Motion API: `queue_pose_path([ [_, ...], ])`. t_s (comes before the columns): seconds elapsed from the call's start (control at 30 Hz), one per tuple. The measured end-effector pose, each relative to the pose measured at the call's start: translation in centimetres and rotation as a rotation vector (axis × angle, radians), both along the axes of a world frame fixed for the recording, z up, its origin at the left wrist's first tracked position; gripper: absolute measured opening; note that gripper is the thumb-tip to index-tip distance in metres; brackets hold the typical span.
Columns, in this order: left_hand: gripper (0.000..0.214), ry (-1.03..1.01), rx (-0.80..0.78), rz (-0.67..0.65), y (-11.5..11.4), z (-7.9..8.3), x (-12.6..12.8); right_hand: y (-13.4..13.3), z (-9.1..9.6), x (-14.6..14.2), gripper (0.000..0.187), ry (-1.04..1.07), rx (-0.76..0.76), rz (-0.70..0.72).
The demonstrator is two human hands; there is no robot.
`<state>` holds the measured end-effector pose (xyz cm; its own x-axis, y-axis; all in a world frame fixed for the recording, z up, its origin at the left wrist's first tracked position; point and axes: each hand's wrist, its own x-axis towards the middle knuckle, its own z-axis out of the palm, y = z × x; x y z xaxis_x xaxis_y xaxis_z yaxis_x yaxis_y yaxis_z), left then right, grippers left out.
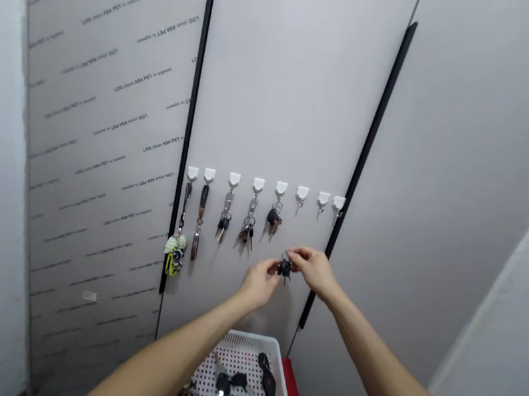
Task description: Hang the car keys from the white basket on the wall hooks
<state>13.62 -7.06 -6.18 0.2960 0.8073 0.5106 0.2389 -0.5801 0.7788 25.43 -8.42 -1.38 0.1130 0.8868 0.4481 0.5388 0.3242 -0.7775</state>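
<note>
Above the white basket (254, 339), the left hand (257, 285) and right hand (316, 271) each keep a closed grip on one black key bunch (284, 267) beneath the wall hooks (301, 194).

open wall (307, 229) above the fingers (302, 255) up to three bare hooks (323, 199); hanging keys (274, 218) crowd up-left; basket (254, 338) below

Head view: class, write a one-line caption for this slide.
The left hand and right hand hold a black key bunch below white wall hooks, five bearing keys, above a white basket of keys.
</note>
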Motion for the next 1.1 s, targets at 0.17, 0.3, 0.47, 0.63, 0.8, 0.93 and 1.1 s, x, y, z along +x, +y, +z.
queue_pose_path([
  [0.17, 0.035, 0.047, 0.130, 0.100, 0.8, 4.8, 0.9, 2.0, 4.5, 0.5, 0.014, 0.079, 0.148, -0.048],
  [0.3, 0.036, 0.116, 0.242, 0.167, 1.6, 7.5, 1.3, 3.6, 6.8, 0.8, 0.013, 0.200, 0.230, -0.061],
  [0.47, 0.036, 0.198, 0.270, 0.227, 2.1, 9.1, 1.7, 5.2, 7.8, 1.0, 0.010, 0.238, 0.265, -0.189],
  [0.63, 0.035, 0.246, 0.309, 0.230, 1.9, 8.7, 1.9, 6.3, 7.0, 1.2, 0.010, 0.183, 0.230, -0.251],
  [0.8, 0.036, 0.264, 0.268, 0.183, 1.3, 6.1, 0.7, 6.5, 5.6, 1.6, 0.019, 0.126, 0.279, -0.316],
  [0.93, 0.035, 0.254, 0.102, 0.158, 0.8, 1.3, -1.4, 5.1, 1.0, 1.3, 0.026, 0.132, 0.358, -0.391],
  [1.1, 0.032, 0.378, -0.112, 0.141, -0.5, -7.9, -5.0, 0.6, -10.2, -1.5, 0.024, 0.019, -0.028, -0.183],
])
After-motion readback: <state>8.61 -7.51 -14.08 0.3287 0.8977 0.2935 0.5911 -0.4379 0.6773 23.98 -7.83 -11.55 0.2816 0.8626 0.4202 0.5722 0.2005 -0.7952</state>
